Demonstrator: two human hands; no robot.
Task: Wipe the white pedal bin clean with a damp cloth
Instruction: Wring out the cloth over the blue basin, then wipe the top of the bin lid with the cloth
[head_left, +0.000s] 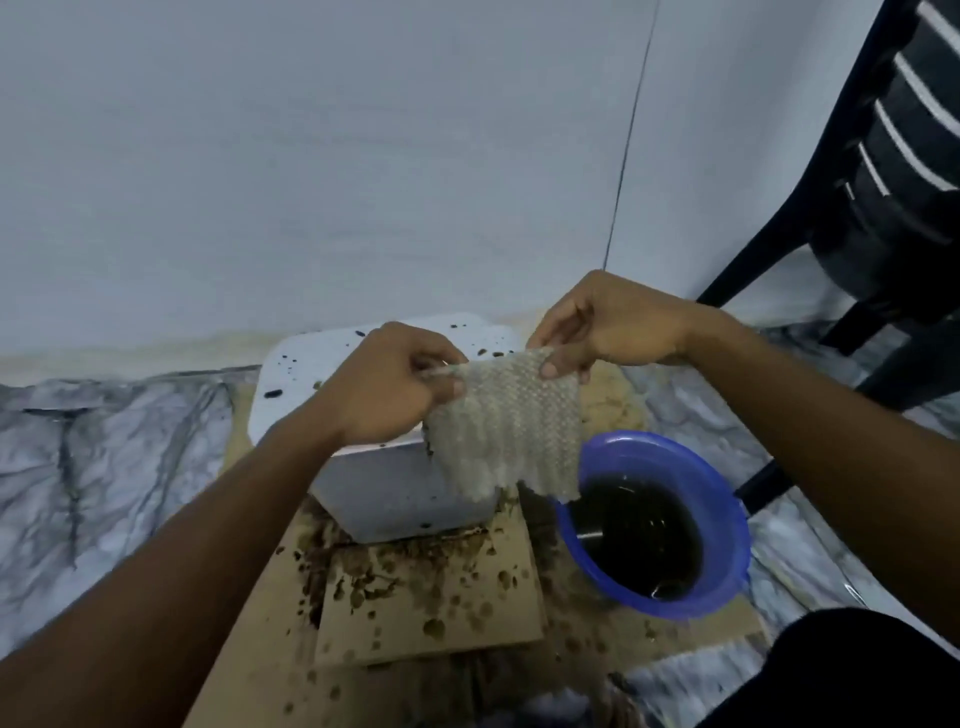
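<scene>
A white pedal bin stands on the floor against the wall, its lid speckled with dark spots. Above its right side hangs a pale waffle-textured cloth, spread flat between my hands. My left hand pinches the cloth's upper left corner. My right hand pinches the upper right corner between thumb and fingers. The cloth's lower edge dangles over the bin's right edge and the rim of a bowl.
A blue plastic bowl of dark water sits right of the bin. Stained brown cardboard lies under both, on a marbled floor. A dark plastic chair stands at the right. A beige cloth lies behind the bowl.
</scene>
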